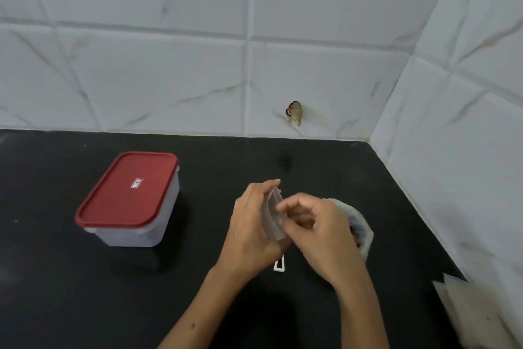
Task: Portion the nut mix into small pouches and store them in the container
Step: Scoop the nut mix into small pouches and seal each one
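My left hand (252,227) holds a small stack of clear plastic pouches (274,214) above the black counter (198,278). My right hand (317,224) pinches at the edge of that stack with thumb and fingers. Behind my right hand stands the open bag of nut mix (360,228), mostly hidden by the hand. At the left, a clear container with a red lid (128,190) sits closed on the counter. A small white clip (279,263) lies on the counter under my hands.
Marble-patterned tile walls meet in a corner at the back right. Some pale paper or plastic sheets (475,317) lie at the counter's lower right. A small stain or chip (294,112) marks the back wall.
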{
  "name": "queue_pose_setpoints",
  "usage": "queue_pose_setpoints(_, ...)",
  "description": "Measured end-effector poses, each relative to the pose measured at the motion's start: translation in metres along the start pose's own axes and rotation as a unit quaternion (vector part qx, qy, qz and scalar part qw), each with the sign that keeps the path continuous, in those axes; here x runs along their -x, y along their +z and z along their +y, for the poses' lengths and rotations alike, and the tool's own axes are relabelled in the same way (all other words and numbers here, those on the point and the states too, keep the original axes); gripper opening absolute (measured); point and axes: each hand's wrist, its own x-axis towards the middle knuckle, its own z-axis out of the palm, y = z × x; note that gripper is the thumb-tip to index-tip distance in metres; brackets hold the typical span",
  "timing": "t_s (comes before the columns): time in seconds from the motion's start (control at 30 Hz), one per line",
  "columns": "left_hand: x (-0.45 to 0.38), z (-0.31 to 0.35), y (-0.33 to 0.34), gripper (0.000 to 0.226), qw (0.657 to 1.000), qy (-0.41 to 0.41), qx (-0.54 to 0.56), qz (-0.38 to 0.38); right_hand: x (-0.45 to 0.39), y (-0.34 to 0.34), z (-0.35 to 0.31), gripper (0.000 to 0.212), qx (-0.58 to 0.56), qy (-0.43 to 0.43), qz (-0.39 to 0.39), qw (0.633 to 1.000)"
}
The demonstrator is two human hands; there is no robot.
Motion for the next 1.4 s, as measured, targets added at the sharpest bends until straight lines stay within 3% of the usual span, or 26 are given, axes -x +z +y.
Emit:
queue_pose_setpoints(0.1,-0.001,-0.011,-0.005,0.064,0.999,0.026,-0.023,0.0,-0.008,0.011,0.002,0.028,0.112,0.008,0.012,0.994)
queue_pose_setpoints(0.23,0.0,-0.019,-0.004,0.064,0.999,0.048,-0.009,-0.009,-0.016,0.02,0.0,0.031,0.164,0.011,-0.01,0.986)
queue_pose_setpoints(0.33,-0.002,-0.025,-0.003,0.068,0.999,0.049,-0.002,-0.011,-0.02,0.021,0.0,0.026,0.144,0.012,-0.028,0.989)
queue_pose_setpoints(0.43,-0.003,-0.029,-0.001,0.066,0.998,0.047,-0.019,-0.025,-0.025,0.022,0.007,0.017,0.104,0.026,-0.093,0.99)
queue_pose_setpoints(0.63,-0.004,-0.029,0.003,0.08,0.998,0.03,-0.048,-0.023,-0.033,0.019,0.017,0.042,0.074,0.075,-0.126,0.986)
queue_pose_setpoints(0.8,-0.004,-0.031,0.005,0.063,0.998,0.014,-0.067,-0.002,-0.031,0.019,0.008,0.035,0.074,0.066,-0.122,0.988)
queue_pose_setpoints(0.9,-0.003,-0.03,0.006,0.053,0.998,-0.045,-0.044,0.02,-0.028,0.016,0.006,0.018,0.022,0.042,-0.066,0.997)
queue_pose_setpoints(1.0,-0.001,-0.032,0.006,0.048,0.993,-0.109,-0.022,0.048,-0.029,0.011,0.007,0.005,-0.01,0.048,0.063,0.997)
queue_pose_setpoints(1.07,0.0,-0.034,0.005,0.047,0.99,-0.129,-0.023,0.056,-0.029,0.009,0.012,0.006,0.043,0.073,0.111,0.99)
queue_pose_setpoints(1.1,0.0,-0.034,0.004,0.051,0.989,-0.134,-0.026,0.056,-0.029,0.011,0.015,0.008,0.083,0.096,0.1,0.987)
queue_pose_setpoints(1.23,0.001,-0.033,0.003,0.056,0.988,-0.148,-0.02,0.049,-0.033,0.041,0.038,0.018,0.266,0.212,-0.035,0.94)
queue_pose_setpoints(1.4,0.008,-0.033,0.005,0.054,0.982,-0.187,0.021,0.034,-0.031,0.08,0.053,0.03,0.349,0.273,-0.074,0.893)
